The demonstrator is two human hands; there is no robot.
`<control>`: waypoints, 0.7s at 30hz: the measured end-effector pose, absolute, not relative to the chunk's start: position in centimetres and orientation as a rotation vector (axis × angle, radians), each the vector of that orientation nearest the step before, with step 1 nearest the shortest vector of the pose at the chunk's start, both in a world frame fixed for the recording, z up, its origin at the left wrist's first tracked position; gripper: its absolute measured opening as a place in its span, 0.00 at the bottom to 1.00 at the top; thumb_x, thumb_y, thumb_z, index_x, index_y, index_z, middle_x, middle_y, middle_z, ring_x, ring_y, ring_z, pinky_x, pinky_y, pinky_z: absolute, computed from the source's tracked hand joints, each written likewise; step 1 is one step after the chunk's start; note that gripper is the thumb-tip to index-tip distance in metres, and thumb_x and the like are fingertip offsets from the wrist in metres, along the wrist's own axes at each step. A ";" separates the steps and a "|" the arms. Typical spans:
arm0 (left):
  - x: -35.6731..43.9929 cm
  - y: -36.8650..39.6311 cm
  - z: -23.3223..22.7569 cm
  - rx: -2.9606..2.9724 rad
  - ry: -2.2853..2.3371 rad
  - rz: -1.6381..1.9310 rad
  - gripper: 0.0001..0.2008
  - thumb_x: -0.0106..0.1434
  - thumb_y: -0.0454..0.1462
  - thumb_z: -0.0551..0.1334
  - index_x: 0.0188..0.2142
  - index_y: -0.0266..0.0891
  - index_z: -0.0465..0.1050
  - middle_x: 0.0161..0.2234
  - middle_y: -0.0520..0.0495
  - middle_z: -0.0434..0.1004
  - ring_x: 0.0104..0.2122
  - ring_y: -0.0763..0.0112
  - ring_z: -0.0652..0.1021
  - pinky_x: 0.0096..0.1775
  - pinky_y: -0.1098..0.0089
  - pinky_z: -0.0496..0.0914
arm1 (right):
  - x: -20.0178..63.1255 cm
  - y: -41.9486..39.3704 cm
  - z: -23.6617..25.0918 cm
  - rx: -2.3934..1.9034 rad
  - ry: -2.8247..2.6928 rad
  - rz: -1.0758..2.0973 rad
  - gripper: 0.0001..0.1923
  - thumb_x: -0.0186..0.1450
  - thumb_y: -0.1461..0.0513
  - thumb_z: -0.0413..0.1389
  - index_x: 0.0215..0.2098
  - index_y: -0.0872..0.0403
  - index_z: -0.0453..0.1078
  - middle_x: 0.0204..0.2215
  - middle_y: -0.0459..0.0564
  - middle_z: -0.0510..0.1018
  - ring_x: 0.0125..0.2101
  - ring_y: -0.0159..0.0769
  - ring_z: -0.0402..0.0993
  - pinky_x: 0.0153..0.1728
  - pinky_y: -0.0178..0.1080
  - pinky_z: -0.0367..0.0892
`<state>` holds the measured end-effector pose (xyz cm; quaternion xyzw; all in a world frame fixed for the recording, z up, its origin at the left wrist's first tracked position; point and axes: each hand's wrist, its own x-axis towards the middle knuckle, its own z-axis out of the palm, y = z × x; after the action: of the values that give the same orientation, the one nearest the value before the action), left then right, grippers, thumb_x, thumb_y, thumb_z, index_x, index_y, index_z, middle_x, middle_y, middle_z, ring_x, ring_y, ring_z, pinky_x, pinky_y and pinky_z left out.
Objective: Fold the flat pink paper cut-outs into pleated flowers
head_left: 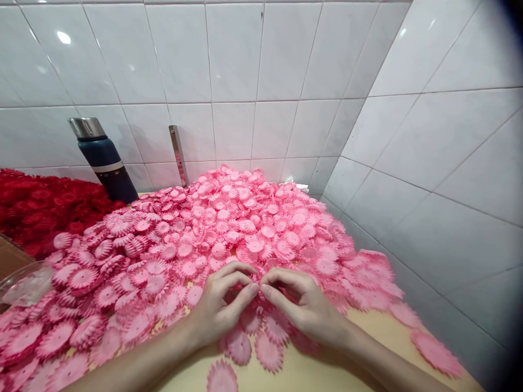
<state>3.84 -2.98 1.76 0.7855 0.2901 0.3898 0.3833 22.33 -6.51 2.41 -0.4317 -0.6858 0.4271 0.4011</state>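
My left hand [226, 302] and my right hand [300, 299] meet over the front of a large heap of pink fabric petal discs [253, 228]. On each hand, thumb and fingers are pinched together, and the two pairs of fingertips nearly touch. Whatever sits between them is too small or too hidden to name. Just below the hands lie loose pink petal discs with notched edges and a small centre hole, one [268, 351] right under the fingertips and another [222, 377] closer to the front.
A dark blue bottle [108, 163] with a metal lid leans at the back left, beside a red petal pile [49, 207]. A metal strip [178, 155] stands against the tiled wall [232, 65]. At the left edge are a clear plastic container [28, 283] and a cardboard box [14, 256].
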 end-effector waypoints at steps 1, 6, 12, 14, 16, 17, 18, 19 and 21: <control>3.8 -3.0 1.7 2.003 0.741 0.996 0.08 0.65 0.33 0.58 0.32 0.35 0.75 0.40 0.41 0.75 0.41 0.66 0.76 0.44 0.68 0.70 | 22.3 -6.5 2.5 -1.095 -1.739 1.078 0.10 0.68 0.59 0.51 0.35 0.55 0.71 0.30 0.48 0.75 0.31 0.33 0.70 0.33 0.37 0.65; 3.8 -2.9 1.7 2.017 0.735 1.022 0.08 0.65 0.32 0.58 0.31 0.34 0.74 0.40 0.41 0.75 0.41 0.67 0.77 0.44 0.69 0.70 | 22.1 -6.5 2.5 -1.117 -1.753 1.071 0.10 0.68 0.59 0.50 0.34 0.55 0.70 0.30 0.48 0.74 0.31 0.34 0.69 0.32 0.37 0.65; 3.9 -3.1 1.8 2.068 0.749 1.202 0.07 0.63 0.29 0.58 0.28 0.35 0.71 0.35 0.43 0.75 0.34 0.70 0.77 0.36 0.72 0.70 | 22.6 -6.2 2.2 -1.158 -1.739 0.985 0.08 0.68 0.61 0.48 0.32 0.54 0.65 0.27 0.46 0.69 0.28 0.32 0.64 0.30 0.36 0.62; 3.9 -3.2 1.8 2.081 0.762 1.300 0.08 0.62 0.27 0.57 0.27 0.35 0.70 0.34 0.44 0.75 0.34 0.71 0.77 0.36 0.73 0.70 | 22.8 -6.0 2.2 -1.174 -1.736 0.942 0.07 0.68 0.62 0.48 0.32 0.54 0.63 0.27 0.46 0.67 0.27 0.32 0.63 0.29 0.36 0.61; 3.8 -3.3 1.8 2.096 0.764 1.369 0.08 0.62 0.26 0.57 0.27 0.36 0.69 0.33 0.45 0.75 0.34 0.71 0.77 0.35 0.73 0.70 | 22.9 -5.8 2.1 -1.190 -1.733 0.920 0.07 0.67 0.62 0.47 0.31 0.54 0.62 0.26 0.45 0.67 0.27 0.32 0.62 0.29 0.36 0.60; 3.8 -3.4 1.8 2.106 0.762 1.390 0.08 0.61 0.26 0.57 0.28 0.36 0.69 0.33 0.45 0.75 0.34 0.72 0.77 0.35 0.73 0.70 | 23.0 -5.8 2.0 -1.192 -1.730 0.917 0.07 0.67 0.63 0.47 0.31 0.54 0.62 0.26 0.45 0.66 0.27 0.32 0.62 0.28 0.36 0.60; 3.9 -3.4 1.7 2.116 0.756 1.407 0.08 0.61 0.26 0.57 0.29 0.36 0.70 0.34 0.45 0.75 0.34 0.72 0.77 0.35 0.74 0.70 | 23.0 -5.7 1.9 -1.189 -1.727 0.914 0.07 0.67 0.63 0.47 0.31 0.54 0.62 0.26 0.45 0.66 0.27 0.32 0.61 0.28 0.36 0.60; 3.9 -3.4 1.7 2.127 0.746 1.417 0.08 0.61 0.25 0.57 0.29 0.36 0.70 0.34 0.45 0.75 0.34 0.72 0.77 0.35 0.74 0.70 | 23.1 -5.7 1.9 -1.181 -1.725 0.912 0.07 0.67 0.63 0.47 0.30 0.54 0.61 0.26 0.45 0.66 0.27 0.32 0.61 0.28 0.36 0.60; 3.9 -3.4 1.5 2.153 0.719 1.405 0.07 0.61 0.25 0.58 0.31 0.36 0.71 0.35 0.44 0.75 0.35 0.72 0.77 0.35 0.75 0.71 | 23.2 -5.9 1.8 -1.167 -1.724 0.918 0.07 0.67 0.63 0.47 0.30 0.54 0.62 0.26 0.45 0.66 0.27 0.32 0.62 0.29 0.36 0.60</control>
<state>3.91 -3.42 1.53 0.7841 0.2619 0.5117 0.2339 23.15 -5.86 1.82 -0.4655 -0.6877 0.3663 0.4198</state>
